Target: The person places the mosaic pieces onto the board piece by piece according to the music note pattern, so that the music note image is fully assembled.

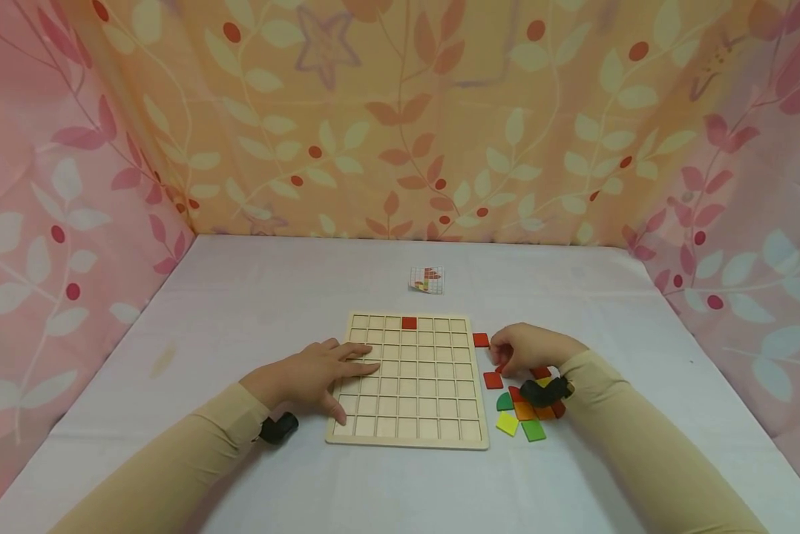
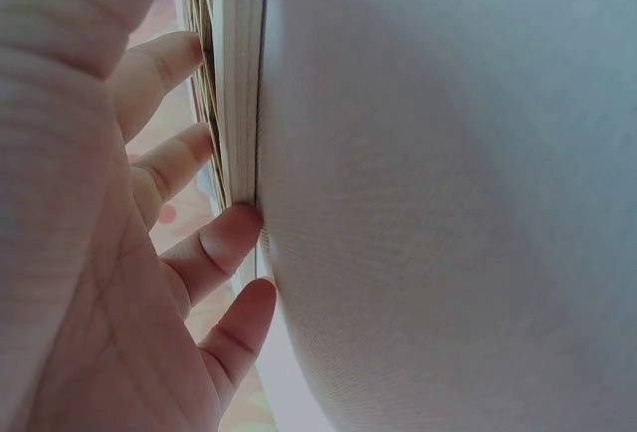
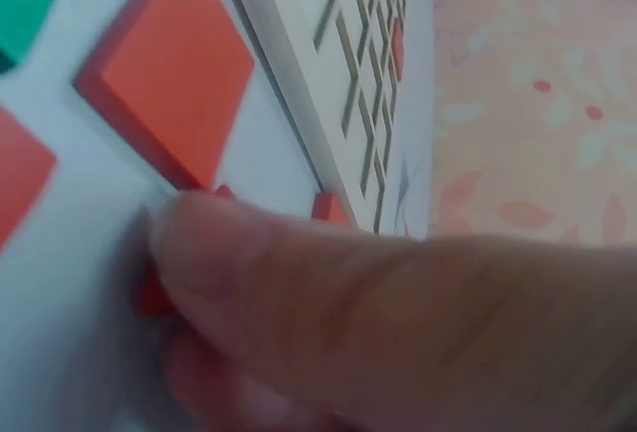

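A wooden grid board (image 1: pixel 410 386) lies flat on the table, with one red square tile (image 1: pixel 410 323) in its top row. My left hand (image 1: pixel 309 371) rests on the board's left side, its fingers spread; in the left wrist view the fingertips touch the board's edge (image 2: pixel 241 84). To the right of the board, my right hand (image 1: pixel 530 347) pinches a red tile (image 3: pixel 154 298) between thumb and finger, mostly hidden by them. Beside that hand lie two red square tiles, one near the board's upper right edge (image 1: pixel 482 340) and another red square (image 1: pixel 493 380) lower down.
Below the right wrist is a loose cluster of tiles: a green quarter-round (image 1: pixel 505 402), a yellow square (image 1: pixel 507 423), a light green square (image 1: pixel 533 430) and several orange and red ones. A small printed pattern card (image 1: pixel 427 279) lies behind the board. Patterned cloth (image 1: pixel 400 119) walls the table.
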Action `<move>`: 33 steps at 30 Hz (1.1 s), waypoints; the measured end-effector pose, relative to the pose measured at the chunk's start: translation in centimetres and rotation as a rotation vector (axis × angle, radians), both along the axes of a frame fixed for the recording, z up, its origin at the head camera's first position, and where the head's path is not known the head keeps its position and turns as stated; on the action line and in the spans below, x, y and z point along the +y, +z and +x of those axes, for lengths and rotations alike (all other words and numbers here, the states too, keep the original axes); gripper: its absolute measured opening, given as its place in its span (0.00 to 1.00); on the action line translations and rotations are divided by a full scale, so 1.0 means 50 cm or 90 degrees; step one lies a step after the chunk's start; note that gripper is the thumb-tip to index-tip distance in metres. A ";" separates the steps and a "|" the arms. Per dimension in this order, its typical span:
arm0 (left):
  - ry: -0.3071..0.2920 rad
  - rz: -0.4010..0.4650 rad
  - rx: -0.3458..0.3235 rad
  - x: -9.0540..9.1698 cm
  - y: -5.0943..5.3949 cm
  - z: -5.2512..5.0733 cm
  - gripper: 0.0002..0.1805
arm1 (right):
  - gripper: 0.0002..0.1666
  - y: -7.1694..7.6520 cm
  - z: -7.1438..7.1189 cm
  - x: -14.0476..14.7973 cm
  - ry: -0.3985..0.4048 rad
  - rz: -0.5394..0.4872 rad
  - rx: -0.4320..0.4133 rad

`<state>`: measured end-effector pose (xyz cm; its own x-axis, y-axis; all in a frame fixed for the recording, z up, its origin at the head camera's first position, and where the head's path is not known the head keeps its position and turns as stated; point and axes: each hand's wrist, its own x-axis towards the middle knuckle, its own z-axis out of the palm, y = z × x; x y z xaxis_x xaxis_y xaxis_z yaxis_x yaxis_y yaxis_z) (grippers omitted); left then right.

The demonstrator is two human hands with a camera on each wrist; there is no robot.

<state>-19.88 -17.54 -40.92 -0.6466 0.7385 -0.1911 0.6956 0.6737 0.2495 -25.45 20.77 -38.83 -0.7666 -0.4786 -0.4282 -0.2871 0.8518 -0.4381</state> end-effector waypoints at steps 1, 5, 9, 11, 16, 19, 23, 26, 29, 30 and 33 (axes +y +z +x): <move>0.000 0.000 0.000 0.000 0.000 0.000 0.52 | 0.09 0.002 -0.001 0.001 -0.006 -0.004 -0.007; -0.002 0.001 0.004 -0.001 -0.001 -0.001 0.52 | 0.04 0.013 -0.013 0.002 -0.054 -0.042 -0.036; -0.002 0.002 0.006 -0.002 -0.004 -0.002 0.52 | 0.04 0.019 -0.030 -0.006 -0.075 -0.091 -0.025; -0.001 0.003 0.005 -0.002 -0.005 -0.002 0.52 | 0.07 0.019 -0.038 -0.015 -0.078 -0.112 -0.012; -0.009 0.006 0.009 -0.003 -0.006 -0.003 0.52 | 0.11 0.022 -0.048 -0.053 -0.123 -0.147 0.029; -0.011 0.004 0.012 -0.003 -0.006 -0.003 0.52 | 0.10 0.019 -0.052 -0.078 -0.163 -0.169 0.048; -0.007 0.001 0.011 -0.002 -0.006 -0.004 0.52 | 0.06 0.006 -0.064 -0.106 -0.199 -0.228 0.037; -0.008 0.001 0.009 -0.002 -0.007 -0.005 0.52 | 0.04 -0.004 -0.073 -0.125 -0.211 -0.278 0.016; -0.005 0.001 0.007 -0.002 -0.007 -0.004 0.52 | 0.03 -0.012 -0.079 -0.144 -0.217 -0.295 0.010; -0.004 0.001 0.005 -0.002 -0.007 -0.004 0.52 | 0.03 -0.014 -0.081 -0.149 -0.213 -0.290 0.014; 0.003 -0.004 0.001 -0.003 -0.008 -0.002 0.52 | 0.04 -0.020 -0.085 -0.165 -0.205 -0.269 0.023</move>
